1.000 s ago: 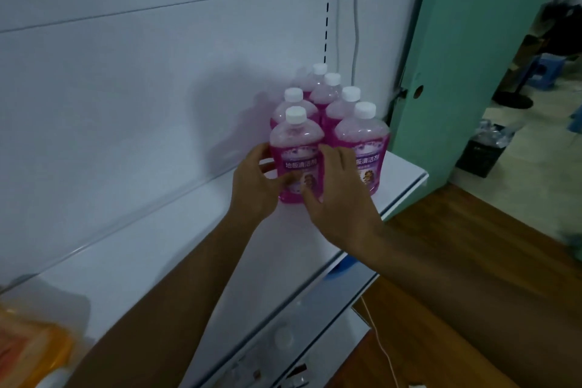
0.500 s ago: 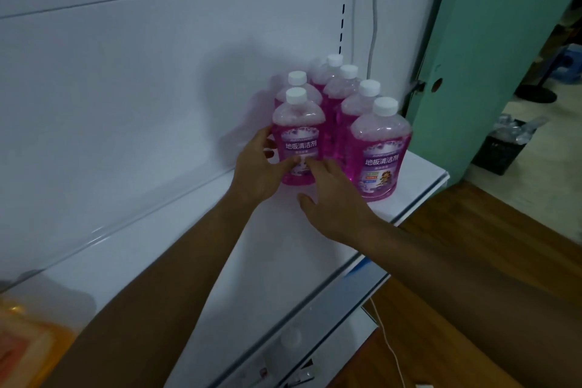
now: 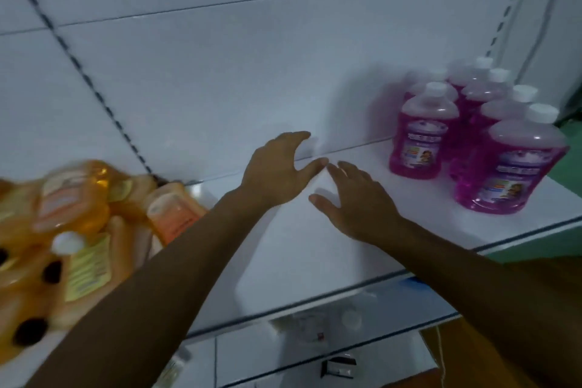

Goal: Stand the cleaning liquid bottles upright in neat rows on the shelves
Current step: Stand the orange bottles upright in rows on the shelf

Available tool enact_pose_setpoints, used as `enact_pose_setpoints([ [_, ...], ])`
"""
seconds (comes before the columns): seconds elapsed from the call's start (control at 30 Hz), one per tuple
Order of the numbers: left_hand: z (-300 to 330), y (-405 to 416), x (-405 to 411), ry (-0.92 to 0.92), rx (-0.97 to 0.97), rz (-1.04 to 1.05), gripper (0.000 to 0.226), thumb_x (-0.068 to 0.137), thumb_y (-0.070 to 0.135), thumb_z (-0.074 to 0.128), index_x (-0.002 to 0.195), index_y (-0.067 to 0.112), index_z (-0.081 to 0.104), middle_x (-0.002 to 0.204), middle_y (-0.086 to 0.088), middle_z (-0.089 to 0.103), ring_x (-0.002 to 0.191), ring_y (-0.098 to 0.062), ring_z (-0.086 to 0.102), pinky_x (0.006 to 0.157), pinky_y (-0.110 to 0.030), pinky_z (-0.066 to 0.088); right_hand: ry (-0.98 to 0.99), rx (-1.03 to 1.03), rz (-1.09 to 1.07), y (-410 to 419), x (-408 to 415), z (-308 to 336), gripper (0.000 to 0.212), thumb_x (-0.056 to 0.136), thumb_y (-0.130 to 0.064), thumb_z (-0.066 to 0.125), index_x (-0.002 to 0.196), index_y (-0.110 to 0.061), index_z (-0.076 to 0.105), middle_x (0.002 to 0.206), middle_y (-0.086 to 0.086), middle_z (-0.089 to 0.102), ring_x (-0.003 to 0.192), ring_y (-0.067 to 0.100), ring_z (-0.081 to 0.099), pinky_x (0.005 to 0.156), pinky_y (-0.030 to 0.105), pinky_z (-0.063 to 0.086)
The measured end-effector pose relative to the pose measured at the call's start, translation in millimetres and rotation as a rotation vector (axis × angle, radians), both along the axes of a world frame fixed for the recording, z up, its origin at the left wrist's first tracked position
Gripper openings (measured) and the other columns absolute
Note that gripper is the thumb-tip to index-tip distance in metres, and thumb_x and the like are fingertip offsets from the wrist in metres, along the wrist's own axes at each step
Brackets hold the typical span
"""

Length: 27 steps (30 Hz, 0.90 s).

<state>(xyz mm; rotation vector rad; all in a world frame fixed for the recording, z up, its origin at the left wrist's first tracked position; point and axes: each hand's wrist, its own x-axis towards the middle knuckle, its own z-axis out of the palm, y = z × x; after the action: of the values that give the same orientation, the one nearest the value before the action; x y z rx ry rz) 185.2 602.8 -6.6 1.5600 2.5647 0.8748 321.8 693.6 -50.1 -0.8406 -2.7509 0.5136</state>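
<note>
With both my left hand (image 3: 277, 172) and right hand (image 3: 356, 201) open and empty over the bare shelf (image 3: 315, 261), the toppled orange bottles (image 3: 78, 224) lie to the near left, closest to my left hand, while the pink bottles (image 3: 422, 132) stand upright far right.

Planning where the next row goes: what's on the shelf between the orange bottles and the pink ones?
In the head view, only the left hand and right hand, both empty; otherwise bare white shelf.
</note>
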Motion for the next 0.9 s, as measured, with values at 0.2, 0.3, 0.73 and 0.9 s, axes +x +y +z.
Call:
enact_pose_setpoints([
  [0.2,16,-106,-38,0.114,-0.03,0.176,0.062,0.09,0.056,0.054,0.142,0.023,0.044,0.146,0.002,0.048,0.131,-0.018,0.045,0.108,-0.036,0.035,0.024,0.003,0.221,-60,-49,6,0.068,0.094,-0.049,0.051,0.151,-0.023,0.024,0.157,0.002,0.027,0.142,0.024,0.029,0.114,0.043,0.03],
  [0.3,18,-152,-57,0.093,-0.081,0.251,0.058,0.093,0.05,0.052,0.143,0.022,0.041,0.147,-0.001,0.045,0.133,-0.021,0.044,0.109,-0.039,0.037,0.041,-0.002,0.335,-86,-68,7,0.065,0.095,-0.033,0.055,0.151,-0.026,0.024,0.155,0.001,0.032,0.139,0.023,0.033,0.112,0.043,0.034],
  [0.73,-26,-203,-76,0.303,-0.53,0.109,0.094,0.077,0.051,0.072,0.15,0.032,0.015,0.156,0.0,0.024,0.138,-0.039,0.03,0.101,-0.055,0.041,-0.086,-0.082,0.592,-125,-101,4,0.066,0.094,-0.041,0.054,0.15,-0.028,0.021,0.139,0.002,0.051,0.118,0.02,0.054,0.099,0.033,0.045],
  [0.9,-25,-201,-73,0.352,-0.53,0.108,0.098,0.075,0.057,0.072,0.15,0.033,0.015,0.157,0.003,0.024,0.14,-0.037,0.028,0.104,-0.056,0.037,-0.042,-0.036,0.672,-113,-100,2,0.076,0.086,-0.039,0.066,0.149,-0.023,0.027,0.149,0.004,0.041,0.127,0.021,0.047,0.1,0.029,0.039],
])
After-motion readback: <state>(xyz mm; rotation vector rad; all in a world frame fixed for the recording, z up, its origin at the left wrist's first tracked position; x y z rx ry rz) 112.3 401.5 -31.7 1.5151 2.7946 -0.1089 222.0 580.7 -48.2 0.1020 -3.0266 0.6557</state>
